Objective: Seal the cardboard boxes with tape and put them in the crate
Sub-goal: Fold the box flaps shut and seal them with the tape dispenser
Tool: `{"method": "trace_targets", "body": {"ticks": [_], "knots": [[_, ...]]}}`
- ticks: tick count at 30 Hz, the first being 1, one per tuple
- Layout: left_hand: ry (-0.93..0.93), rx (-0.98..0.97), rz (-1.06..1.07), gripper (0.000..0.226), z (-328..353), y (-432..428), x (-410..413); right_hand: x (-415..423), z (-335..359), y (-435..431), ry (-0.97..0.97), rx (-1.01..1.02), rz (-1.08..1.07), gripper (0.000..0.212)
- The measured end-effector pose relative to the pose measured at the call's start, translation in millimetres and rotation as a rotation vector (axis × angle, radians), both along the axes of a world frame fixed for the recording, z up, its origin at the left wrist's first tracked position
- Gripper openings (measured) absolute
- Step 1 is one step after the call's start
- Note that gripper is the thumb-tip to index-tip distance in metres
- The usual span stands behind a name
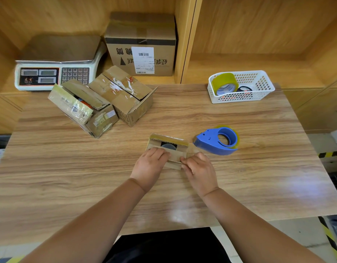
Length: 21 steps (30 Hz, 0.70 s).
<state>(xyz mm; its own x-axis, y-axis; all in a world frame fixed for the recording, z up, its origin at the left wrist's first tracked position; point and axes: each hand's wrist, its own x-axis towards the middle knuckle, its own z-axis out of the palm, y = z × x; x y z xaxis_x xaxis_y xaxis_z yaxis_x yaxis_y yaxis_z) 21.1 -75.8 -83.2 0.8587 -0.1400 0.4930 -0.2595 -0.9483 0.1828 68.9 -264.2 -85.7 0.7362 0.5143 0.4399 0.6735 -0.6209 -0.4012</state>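
A small open cardboard box lies at the middle of the wooden table, with a dark round item showing inside. My left hand holds its near left flap and my right hand pinches the near right corner. A blue tape dispenser lies on the table just right of the box, untouched. At the table's far left sit two more cardboard boxes: one with open flaps and one with torn white label scraps. No crate is in view.
A white plastic basket with a roll of yellowish tape stands at the far right. An electronic scale and a large labelled carton sit on the shelf behind. Wooden shelving walls the back.
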Motion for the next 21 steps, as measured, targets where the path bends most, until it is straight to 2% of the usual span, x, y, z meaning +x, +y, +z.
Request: {"method": "trace_targets", "body": {"ticks": [3,6,9,12,15,19,21], "knots": [[0.059,0.051,0.117,0.067,16,4,-2,1,1,-6,0.002,0.024,-0.016,0.018],[0.219,0.129,0.116,0.087,22,9,2,4,6,-7,-0.011,0.017,-0.027,0.009],[0.272,0.096,0.093,0.078,16,12,4,6,12,-6,0.007,0.007,-0.047,0.010],[0.269,0.025,0.088,0.069,13,12,2,11,18,-8,0.021,0.000,-0.032,0.021],[0.252,-0.005,0.106,0.065,11,9,1,20,18,-21,-0.050,-0.044,-0.025,0.027],[0.255,0.007,0.134,0.064,13,3,0,40,17,-45,-0.083,-0.258,-0.173,0.025],[0.289,-0.008,0.160,0.064,14,-1,0,51,16,-54,-0.023,-0.435,-0.309,0.048]]}}
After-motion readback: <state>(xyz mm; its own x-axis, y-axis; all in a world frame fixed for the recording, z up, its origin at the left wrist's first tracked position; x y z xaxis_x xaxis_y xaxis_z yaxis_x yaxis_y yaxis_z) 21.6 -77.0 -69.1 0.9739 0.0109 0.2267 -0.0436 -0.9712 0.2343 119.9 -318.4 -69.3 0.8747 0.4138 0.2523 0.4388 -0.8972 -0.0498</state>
